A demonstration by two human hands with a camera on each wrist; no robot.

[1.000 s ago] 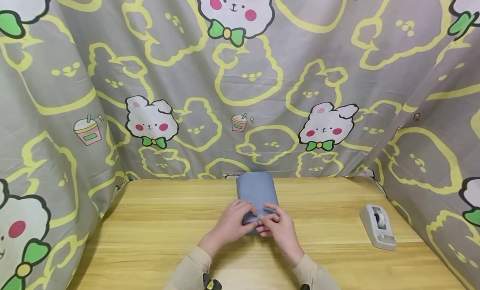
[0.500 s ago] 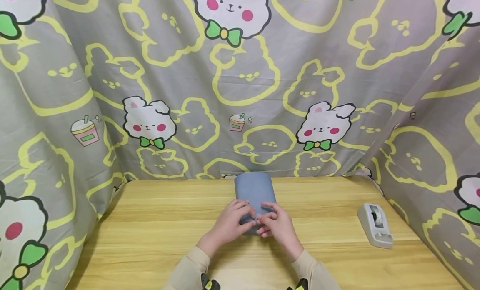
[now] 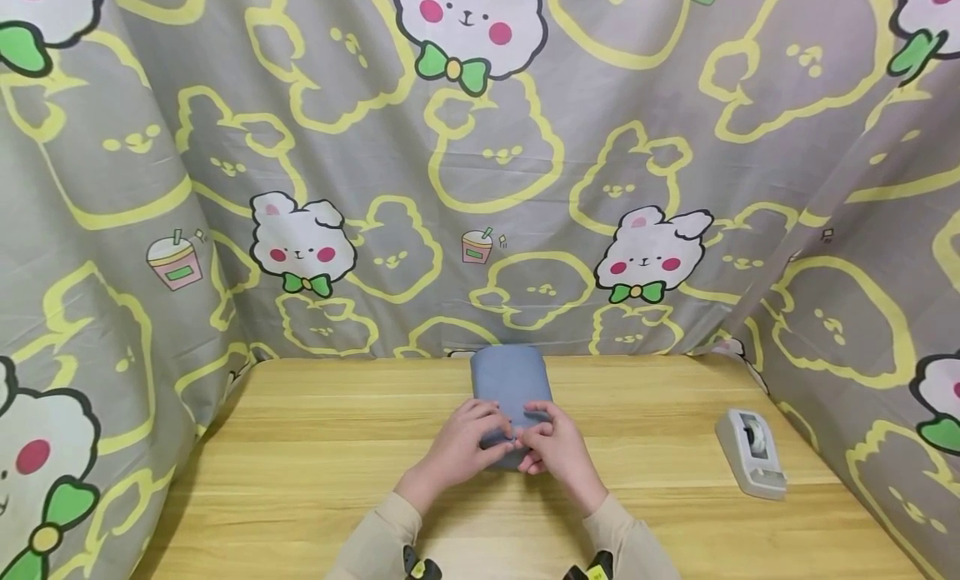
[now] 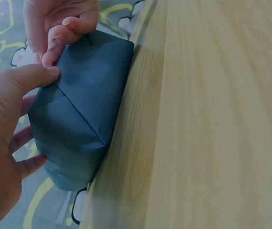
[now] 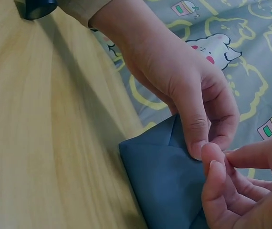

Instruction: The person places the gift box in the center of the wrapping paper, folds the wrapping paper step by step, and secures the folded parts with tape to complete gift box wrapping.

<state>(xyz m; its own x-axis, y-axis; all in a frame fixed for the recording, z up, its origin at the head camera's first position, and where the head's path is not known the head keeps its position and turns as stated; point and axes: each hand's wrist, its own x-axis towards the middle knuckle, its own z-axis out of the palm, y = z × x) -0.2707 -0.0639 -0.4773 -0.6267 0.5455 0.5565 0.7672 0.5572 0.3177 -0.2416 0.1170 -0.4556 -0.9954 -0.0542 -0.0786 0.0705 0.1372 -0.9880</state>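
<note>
A blue-grey paper-wrapped package (image 3: 510, 376) rests at the far edge of the table, its folded end facing me. In the left wrist view, diagonal creases cross the package (image 4: 86, 102). My left hand (image 3: 459, 448) holds it, thumb on the flap near the top edge and fingers over the upper side. Close beside that thumb, the fingertips of my right hand (image 3: 561, 457) gather at the same edge. In the right wrist view, curled fingers of the right hand (image 5: 243, 191) nearly meet the left thumb. Whatever lies between those fingertips is too small or hidden.
To the right, a light grey tape dispenser (image 3: 765, 478) with a roll stands on the wooden table (image 3: 315, 463). A grey cartoon-print curtain (image 3: 405, 163) hangs behind the table and along both sides.
My right wrist has turned slightly and the lower fingers of that hand have shifted a little. The left hand, package and tape dispenser keep their places.
</note>
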